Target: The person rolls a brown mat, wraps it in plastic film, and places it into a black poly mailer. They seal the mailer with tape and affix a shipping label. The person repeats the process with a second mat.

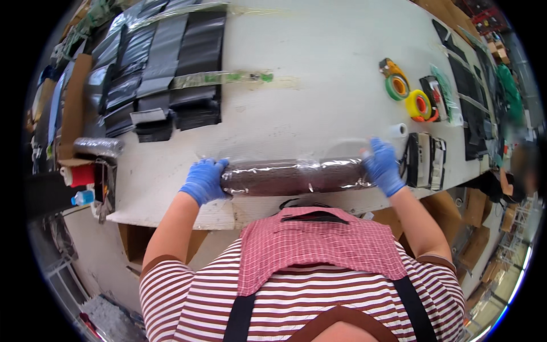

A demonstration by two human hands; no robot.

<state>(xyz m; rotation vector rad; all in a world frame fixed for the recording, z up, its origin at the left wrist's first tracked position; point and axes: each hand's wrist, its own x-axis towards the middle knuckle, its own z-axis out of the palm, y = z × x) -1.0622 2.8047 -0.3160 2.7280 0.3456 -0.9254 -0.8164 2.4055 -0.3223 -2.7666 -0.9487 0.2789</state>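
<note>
Head view: my left hand (204, 180) grips one end of dark roll (293, 177), right hand (383, 166) grips other end; roll lies on white table (285, 108) near edge; clear wrap looks on already, I think ends left to close; tape rolls (407, 96) sit untouched

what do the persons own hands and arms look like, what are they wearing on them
Both the left hand and the right hand wear thin, blue disposable gloves that end at the wrist. The forearms are bare. Short sleeves of a red-and-white striped shirt with brown cuff bands cover the upper arms. No watch or jewellery shows.
</note>
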